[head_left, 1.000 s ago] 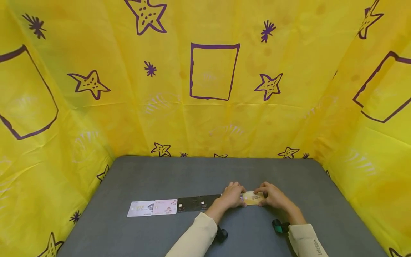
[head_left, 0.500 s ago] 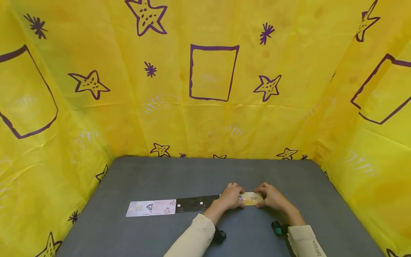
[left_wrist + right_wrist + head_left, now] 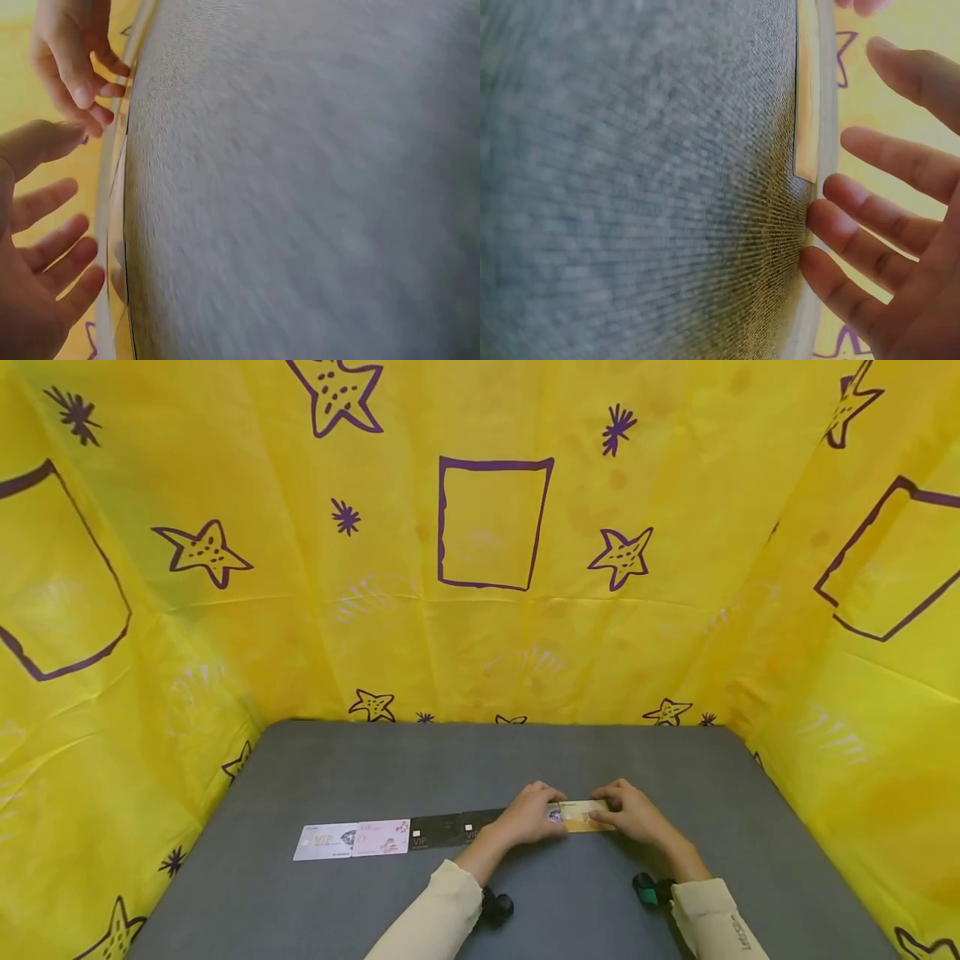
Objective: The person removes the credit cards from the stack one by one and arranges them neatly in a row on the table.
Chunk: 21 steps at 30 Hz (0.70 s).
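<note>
A gold card [image 3: 579, 810] lies flat at the right end of a row of cards on the grey table. My right hand [image 3: 639, 815] is over its right edge, thumb and fingers relaxed; in the right wrist view that hand's fingers [image 3: 855, 217] are loosely extended beside the card. My left hand [image 3: 527, 815] rests over the row just left of the gold card, hiding most of a card with a patterned end [image 3: 554, 812]. In the left wrist view its fingers [image 3: 56, 251] are spread and loosely bent, gripping nothing.
Leftward the row continues with a white VIP card [image 3: 322, 842], a pink VIP card [image 3: 382, 837] and two black VIP cards, one black card [image 3: 437, 831] fully visible. Yellow cloth walls [image 3: 480, 652] with purple drawings enclose the grey table [image 3: 420, 910] at the back and sides.
My left hand has shifted slightly left, showing more of the patterned card. The right hand's thumb has come off the gold card's near corner and now overlaps its right part.
</note>
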Each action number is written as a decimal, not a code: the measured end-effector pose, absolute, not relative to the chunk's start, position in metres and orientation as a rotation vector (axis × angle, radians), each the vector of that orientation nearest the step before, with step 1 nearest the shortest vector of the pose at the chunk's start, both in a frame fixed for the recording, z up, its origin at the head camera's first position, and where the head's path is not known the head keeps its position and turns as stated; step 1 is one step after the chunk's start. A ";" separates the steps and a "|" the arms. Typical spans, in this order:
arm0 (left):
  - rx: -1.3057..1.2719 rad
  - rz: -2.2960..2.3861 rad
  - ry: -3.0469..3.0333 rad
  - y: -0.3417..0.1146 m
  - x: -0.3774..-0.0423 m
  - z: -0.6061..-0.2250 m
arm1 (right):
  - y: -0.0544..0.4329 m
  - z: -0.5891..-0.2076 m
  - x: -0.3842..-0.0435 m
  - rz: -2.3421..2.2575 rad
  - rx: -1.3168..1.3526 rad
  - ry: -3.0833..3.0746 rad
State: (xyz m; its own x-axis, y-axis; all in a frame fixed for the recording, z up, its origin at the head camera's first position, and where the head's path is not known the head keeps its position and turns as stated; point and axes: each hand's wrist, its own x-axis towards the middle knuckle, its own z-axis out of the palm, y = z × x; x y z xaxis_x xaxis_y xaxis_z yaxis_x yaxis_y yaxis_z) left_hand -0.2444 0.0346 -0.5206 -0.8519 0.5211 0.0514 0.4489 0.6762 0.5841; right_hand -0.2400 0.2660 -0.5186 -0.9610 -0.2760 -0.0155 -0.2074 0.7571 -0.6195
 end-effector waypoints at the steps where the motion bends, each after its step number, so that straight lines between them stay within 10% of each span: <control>1: 0.790 0.932 2.775 0.032 -0.243 -0.520 | 0.266 -0.518 -0.240 -0.980 -0.391 2.852; 21: 0.856 1.002 2.902 -0.032 -0.236 -0.486 | 0.267 -0.515 -0.239 -1.005 -0.277 3.094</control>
